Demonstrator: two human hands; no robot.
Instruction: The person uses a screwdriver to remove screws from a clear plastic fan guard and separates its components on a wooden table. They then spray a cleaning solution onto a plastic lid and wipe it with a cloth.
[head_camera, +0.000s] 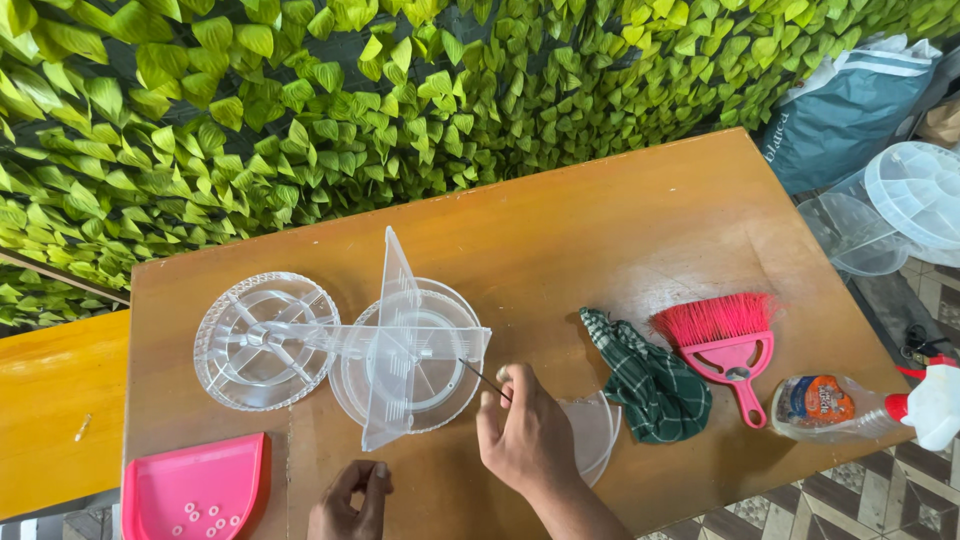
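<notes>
Right fingers (503, 377): pinch a thin pin (484, 379), tip aimed at the divider (400, 345)
Left fingers (372, 480): curled together, empty, above the counter (600, 230)

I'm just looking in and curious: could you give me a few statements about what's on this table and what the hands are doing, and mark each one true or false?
1. The right hand pinches a thin dark pin near the clear plastic divider. True.
2. The pink brush lies on the dustpan. False: it lies on the wooden table, beside the green checked cloth; the pink dustpan is at the far left corner.
3. The dustpan holds small pale rings. True.
4. The spray bottle stands upright. False: it lies on its side at the table's right edge.
5. The left hand grips the round clear tray. False: it is apart from it, near the table's front edge.
</notes>
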